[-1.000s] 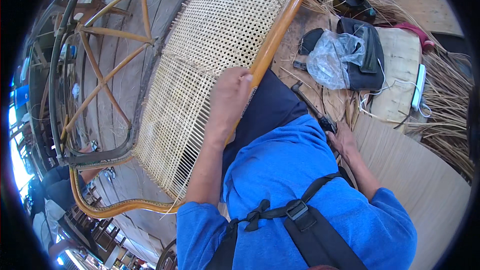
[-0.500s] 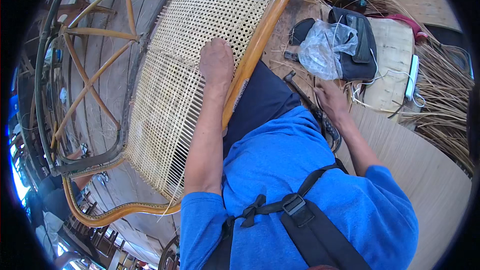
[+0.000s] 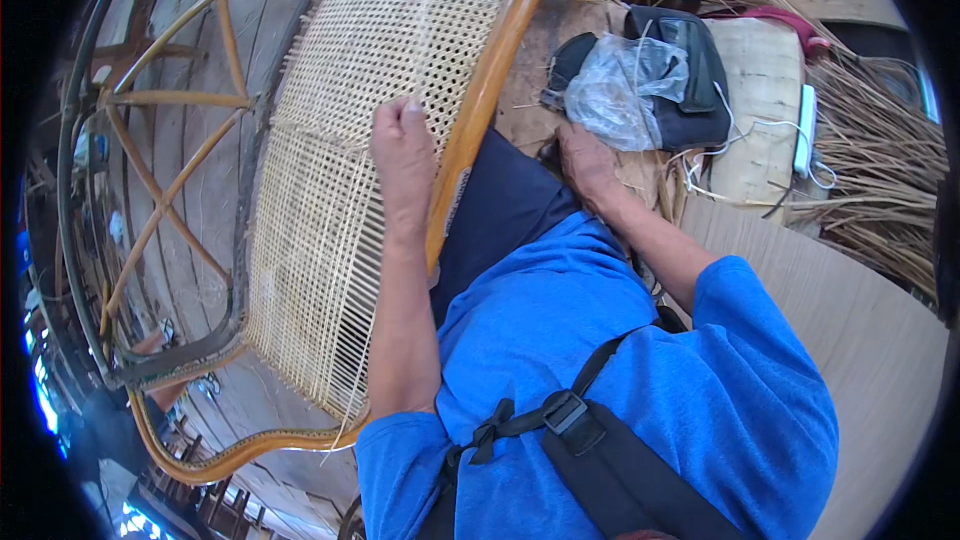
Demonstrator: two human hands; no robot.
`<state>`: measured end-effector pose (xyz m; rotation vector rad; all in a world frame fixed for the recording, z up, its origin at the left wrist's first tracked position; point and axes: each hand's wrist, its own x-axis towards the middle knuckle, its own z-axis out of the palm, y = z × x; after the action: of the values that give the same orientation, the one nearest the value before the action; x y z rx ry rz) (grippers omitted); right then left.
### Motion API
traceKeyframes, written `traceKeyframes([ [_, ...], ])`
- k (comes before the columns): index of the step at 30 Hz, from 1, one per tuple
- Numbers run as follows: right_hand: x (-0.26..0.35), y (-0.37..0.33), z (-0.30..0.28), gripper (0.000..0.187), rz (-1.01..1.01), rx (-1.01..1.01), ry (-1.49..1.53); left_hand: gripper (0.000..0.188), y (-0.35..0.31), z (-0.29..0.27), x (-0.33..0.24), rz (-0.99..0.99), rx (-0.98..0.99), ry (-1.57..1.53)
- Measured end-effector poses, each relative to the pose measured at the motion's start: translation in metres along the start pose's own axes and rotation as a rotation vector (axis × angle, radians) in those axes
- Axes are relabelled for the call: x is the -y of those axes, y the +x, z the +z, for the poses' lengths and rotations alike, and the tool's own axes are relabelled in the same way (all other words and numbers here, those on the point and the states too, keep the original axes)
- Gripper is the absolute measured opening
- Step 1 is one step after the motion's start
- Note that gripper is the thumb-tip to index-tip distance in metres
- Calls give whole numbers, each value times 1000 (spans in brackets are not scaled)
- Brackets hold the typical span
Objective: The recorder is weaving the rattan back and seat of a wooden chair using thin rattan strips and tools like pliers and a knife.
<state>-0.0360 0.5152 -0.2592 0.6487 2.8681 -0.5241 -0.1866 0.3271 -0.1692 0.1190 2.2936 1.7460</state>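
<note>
My left hand [image 3: 403, 158] is closed, thumb uppermost, over the woven cane panel [image 3: 330, 190] close to its right rail. Whatever its fingers pinch, if anything, is hidden. The panel's weave is tight at the top, while bare parallel strands show lower down. A glossy orange-brown wooden rail [image 3: 490, 75] borders it and rests by my dark-trousered leg. My right hand [image 3: 590, 168] is beside that leg, with its fingers around a hammer. Only the dark hammer head [image 3: 548, 152] shows beside the fingers; the hand covers the handle behind it.
Right of my hands lie a clear plastic bag [image 3: 625, 95], a black pouch [image 3: 705, 75] and a white power strip [image 3: 805, 130] with a cable. Bundled cane strips [image 3: 880, 170] fill the far right. A bare chair frame [image 3: 165, 200] stands left. Another person [image 3: 105, 425] is at lower left.
My right hand has moved left and forward from beside the hammer onto it. My left hand stays closed over the cane panel. The whole view has shifted slightly.
</note>
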Motion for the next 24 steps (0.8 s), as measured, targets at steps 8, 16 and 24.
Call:
traceKeyframes([
  [8, -32, -22, -71, 20, 98, 127, -84, 19, 6, -10, -39, 40, -8, 43],
  [16, -92, -58, -228, 21, 492, 4, 475, 17, 22, -9, -78, 163, -31, -175],
  [24, -177, -100, -55, 20, 267, 395, -156, 16, 26, -28, -142, 468, -138, -275],
])
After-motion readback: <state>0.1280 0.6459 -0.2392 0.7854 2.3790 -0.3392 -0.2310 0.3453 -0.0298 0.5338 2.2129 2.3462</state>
